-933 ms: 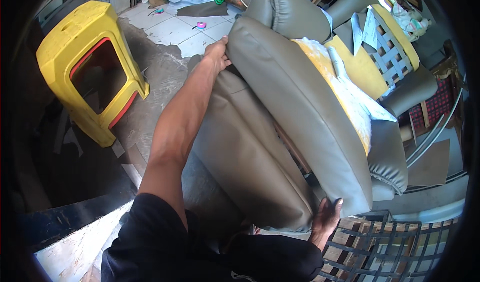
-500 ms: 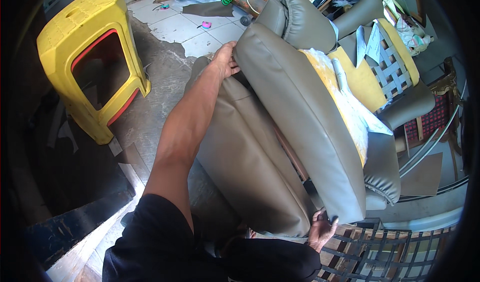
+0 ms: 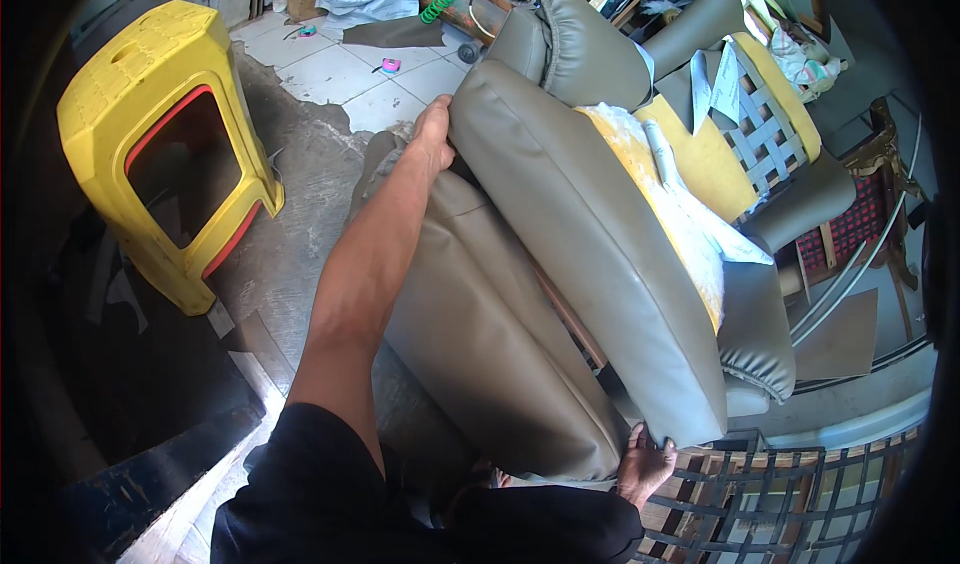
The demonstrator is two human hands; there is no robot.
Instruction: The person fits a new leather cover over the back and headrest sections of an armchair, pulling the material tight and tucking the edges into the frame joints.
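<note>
Nearest me, my right hand (image 3: 646,466) is at the near end of the brown cushion (image 3: 590,249), thumb and fingers narrowly parted against its corner; I cannot tell whether they pinch it. Right of the cushion's near end is a wooden frame (image 3: 800,494) crossed with dark straps. The cushion's long axis slants from near right to far left, its near end pointing toward my right hand. Left of the cushion, across a narrow gap, bulges a brown padded panel (image 3: 490,314). My left hand (image 3: 433,136) touches the cushion's far end, its fingertips mostly hidden, so I cannot tell how closed it is. Well left of the cushion is a yellow stool (image 3: 130,64). Along the cushion's right side I see white padding (image 3: 690,219); beyond it are pale flaps (image 3: 727,86), any writing on them too small for me to read, and grey webbing (image 3: 768,154). Past the cushion's far end, a small pink thing (image 3: 390,66) sits on white tiles (image 3: 335,76)
</note>
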